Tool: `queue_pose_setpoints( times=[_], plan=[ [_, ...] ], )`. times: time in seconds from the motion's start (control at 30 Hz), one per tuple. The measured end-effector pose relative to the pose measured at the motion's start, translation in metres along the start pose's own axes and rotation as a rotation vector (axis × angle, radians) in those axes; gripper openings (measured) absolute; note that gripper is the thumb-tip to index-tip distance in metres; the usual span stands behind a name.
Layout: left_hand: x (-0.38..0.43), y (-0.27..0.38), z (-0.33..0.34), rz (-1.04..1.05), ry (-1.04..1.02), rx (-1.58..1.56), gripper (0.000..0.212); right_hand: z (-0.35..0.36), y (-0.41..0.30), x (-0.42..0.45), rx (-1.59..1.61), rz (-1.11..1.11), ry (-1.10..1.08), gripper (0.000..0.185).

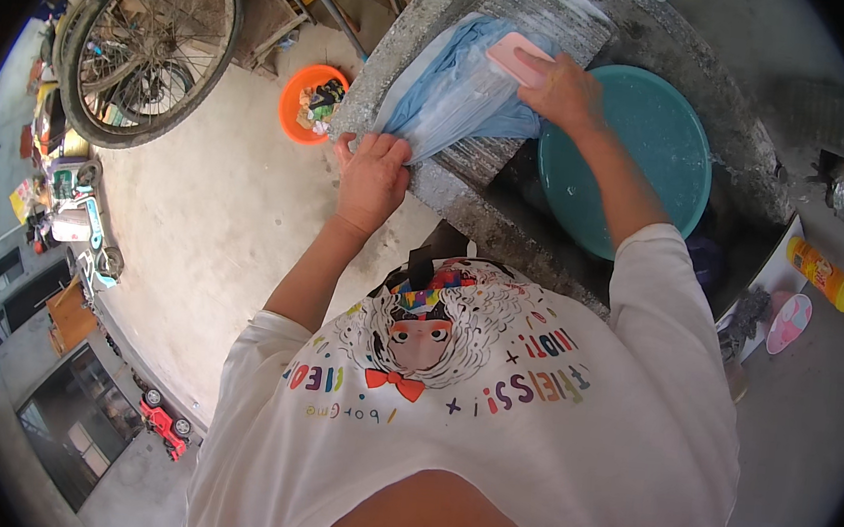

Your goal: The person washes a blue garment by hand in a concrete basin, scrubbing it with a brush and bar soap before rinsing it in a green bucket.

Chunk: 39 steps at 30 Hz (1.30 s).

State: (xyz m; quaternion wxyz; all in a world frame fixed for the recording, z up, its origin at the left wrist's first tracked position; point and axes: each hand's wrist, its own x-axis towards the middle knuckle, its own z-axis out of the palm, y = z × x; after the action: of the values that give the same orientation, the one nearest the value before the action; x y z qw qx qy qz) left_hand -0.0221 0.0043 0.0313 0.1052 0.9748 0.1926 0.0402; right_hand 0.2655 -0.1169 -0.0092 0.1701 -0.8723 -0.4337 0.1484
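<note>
A wet light-blue cloth (444,100), probably a garment, is spread over the grooved stone washboard (564,20) of a concrete wash trough. White suds lie across its middle. My right hand (568,99) grips a pink scrubbing brush (514,58), which rests on the upper part of the cloth; its underside is hidden. At the cloth's lower left end, my left hand (375,180) holds the fabric against the trough's rough edge (375,71), fingers bent over it. A teal plastic basin (634,162) with water in it sits in the trough, to the right of the cloth.
An orange basin (285,112) holding small cloths stands on the concrete floor (192,228). Beyond it is a bicycle wheel (151,48). On the right are a yellow bottle (820,268), a pink-patterned cup (789,323) and a dark scouring pad (747,314). A red toy car (166,422) lies lower left.
</note>
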Motion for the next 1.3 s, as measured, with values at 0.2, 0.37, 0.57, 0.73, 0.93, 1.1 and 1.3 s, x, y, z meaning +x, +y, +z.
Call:
queue_pose_setpoints(
  times=[0.2, 0.37, 0.57, 0.73, 0.93, 1.1, 1.3],
  plan=[
    [0.001, -0.003, 0.003, -0.026, 0.036, 0.042, 0.021, 0.001, -0.028, -0.017, -0.024, -0.055, -0.020, 0.055],
    [0.006, -0.002, 0.000, 0.026, 0.019, 0.024, 0.021, 0.004, -0.015, -0.021, 0.051, -0.068, -0.046, 0.055],
    [0.007, -0.006, 0.002, -0.031, 0.059, 0.080, 0.021, 0.000, -0.073, -0.070, 0.057, -0.230, -0.218, 0.055],
    [0.008, -0.012, -0.012, -0.085, -0.094, 0.073, 0.025, -0.005, 0.035, -0.002, 0.051, 0.207, 0.028, 0.053],
    [0.042, 0.021, -0.006, 0.152, 0.109, 0.191, 0.031, 0.011, 0.076, 0.009, 0.467, 0.131, -0.007, 0.057],
    [0.083, 0.022, 0.014, 0.382, -0.001, 0.062, 0.029, 0.015, 0.075, 0.017, 0.500, 0.196, -0.021, 0.063],
    [0.048, 0.025, -0.026, 0.270, -0.327, -0.232, 0.028, 0.016, 0.084, 0.009, 0.483, 0.237, -0.017, 0.063]
  ],
)
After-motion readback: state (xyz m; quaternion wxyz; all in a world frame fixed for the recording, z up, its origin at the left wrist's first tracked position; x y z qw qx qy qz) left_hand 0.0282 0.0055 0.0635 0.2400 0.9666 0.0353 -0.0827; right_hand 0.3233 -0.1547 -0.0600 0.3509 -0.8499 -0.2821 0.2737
